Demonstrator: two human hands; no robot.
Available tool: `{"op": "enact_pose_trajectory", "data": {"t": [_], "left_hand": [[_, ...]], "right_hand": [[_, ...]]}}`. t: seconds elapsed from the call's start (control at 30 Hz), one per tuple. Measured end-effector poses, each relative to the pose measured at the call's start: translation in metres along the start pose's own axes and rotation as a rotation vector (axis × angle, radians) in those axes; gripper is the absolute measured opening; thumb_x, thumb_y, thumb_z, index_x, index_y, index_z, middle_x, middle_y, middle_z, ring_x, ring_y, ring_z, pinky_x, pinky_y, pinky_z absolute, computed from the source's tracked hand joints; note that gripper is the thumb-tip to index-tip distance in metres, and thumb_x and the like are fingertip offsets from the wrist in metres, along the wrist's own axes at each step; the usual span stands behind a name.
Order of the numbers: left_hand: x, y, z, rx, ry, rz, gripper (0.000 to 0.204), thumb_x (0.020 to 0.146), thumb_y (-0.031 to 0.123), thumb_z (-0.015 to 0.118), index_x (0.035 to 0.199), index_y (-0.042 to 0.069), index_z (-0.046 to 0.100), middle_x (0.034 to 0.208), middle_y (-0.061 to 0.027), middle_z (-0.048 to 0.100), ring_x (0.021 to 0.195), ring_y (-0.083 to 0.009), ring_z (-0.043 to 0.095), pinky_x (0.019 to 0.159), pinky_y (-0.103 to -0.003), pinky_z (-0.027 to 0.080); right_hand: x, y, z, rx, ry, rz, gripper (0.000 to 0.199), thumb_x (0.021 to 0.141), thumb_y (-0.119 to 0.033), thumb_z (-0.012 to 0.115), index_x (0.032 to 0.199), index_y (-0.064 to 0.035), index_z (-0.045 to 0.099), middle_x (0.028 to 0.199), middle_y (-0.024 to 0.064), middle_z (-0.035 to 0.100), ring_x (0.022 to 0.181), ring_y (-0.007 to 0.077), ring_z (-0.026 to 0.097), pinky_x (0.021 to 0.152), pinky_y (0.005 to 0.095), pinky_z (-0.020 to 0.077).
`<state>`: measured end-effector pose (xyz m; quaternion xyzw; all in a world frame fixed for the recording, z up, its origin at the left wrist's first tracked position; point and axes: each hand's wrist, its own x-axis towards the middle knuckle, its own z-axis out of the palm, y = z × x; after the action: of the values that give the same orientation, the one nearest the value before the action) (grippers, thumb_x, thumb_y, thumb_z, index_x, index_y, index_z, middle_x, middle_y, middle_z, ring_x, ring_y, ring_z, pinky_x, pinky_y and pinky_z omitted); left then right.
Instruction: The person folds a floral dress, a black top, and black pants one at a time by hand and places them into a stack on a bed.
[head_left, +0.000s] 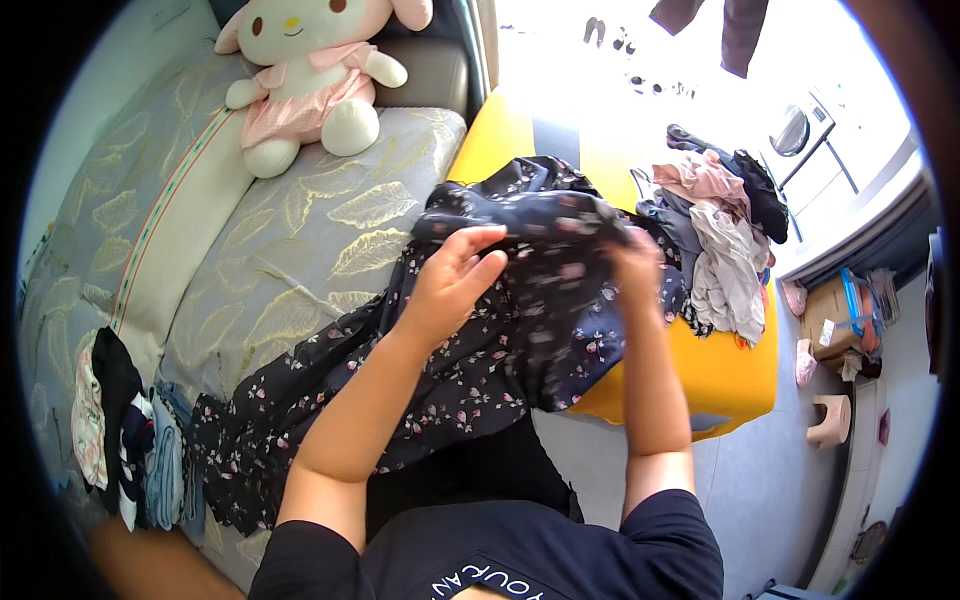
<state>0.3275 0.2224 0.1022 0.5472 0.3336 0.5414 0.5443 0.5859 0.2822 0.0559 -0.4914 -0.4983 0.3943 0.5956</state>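
Observation:
A long black floral garment (450, 360), probably a dress, is spread across my lap, the bed and the yellow bench. It is dark with small pink and white flowers. My right hand (637, 268), smeared by motion, is closed on a raised, blurred part of the cloth. At the upper left of the bunched fabric is my left hand (450, 282). Its thumb and fingers are apart, the fingertips against or just in front of the cloth, and no fold shows gripped between them.
A grey leaf-patterned cover (290, 235) lies at left, with a large plush toy (315, 85) on it. Folded clothes (140, 430) stand at lower left. On the yellow bench (690, 380) rests a clothes heap (715, 225). A small stool (829, 420) and cardboard box (830, 320) are at right.

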Motion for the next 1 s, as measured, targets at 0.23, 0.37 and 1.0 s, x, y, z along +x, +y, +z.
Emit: {"op": "enact_pose_trajectory", "data": {"t": [0.23,0.37,1.0], "left_hand": [[-0.146,-0.026,-0.120,0.354,0.418,-0.152,0.028,0.089,0.008,0.065,0.114,-0.002,0.058,0.111,-0.0073,0.062,0.104,-0.0127,0.058,0.090,-0.027,0.047],[-0.249,0.000,-0.159,0.386,0.665,-0.137,0.025,0.091,0.007,0.063,0.114,0.000,0.058,0.113,-0.0068,0.063,0.104,-0.0134,0.059,0.093,-0.027,0.045],[-0.451,0.060,-0.278,0.768,1.315,-0.651,0.066,0.077,0.047,0.075,0.113,-0.007,0.059,0.101,-0.0158,0.067,0.087,-0.0234,0.066,0.076,-0.033,0.052]], "right_hand": [[-0.022,0.057,-0.067,-0.287,0.830,-0.122,0.051,0.083,-0.005,0.062,0.130,-0.0001,0.043,0.123,0.0133,0.047,0.113,0.0233,0.045,0.101,0.0354,0.0339],[-0.082,0.038,0.033,-0.454,0.412,-0.381,0.048,0.083,-0.004,0.060,0.129,-0.0034,0.046,0.128,0.0105,0.050,0.122,0.0244,0.044,0.106,0.0369,0.0278],[-0.366,0.018,0.386,-0.399,-1.237,-0.974,0.041,0.086,-0.040,0.062,0.118,-0.0142,0.064,0.137,0.0106,0.049,0.131,0.0309,0.039,0.106,0.0511,0.0323]]}}
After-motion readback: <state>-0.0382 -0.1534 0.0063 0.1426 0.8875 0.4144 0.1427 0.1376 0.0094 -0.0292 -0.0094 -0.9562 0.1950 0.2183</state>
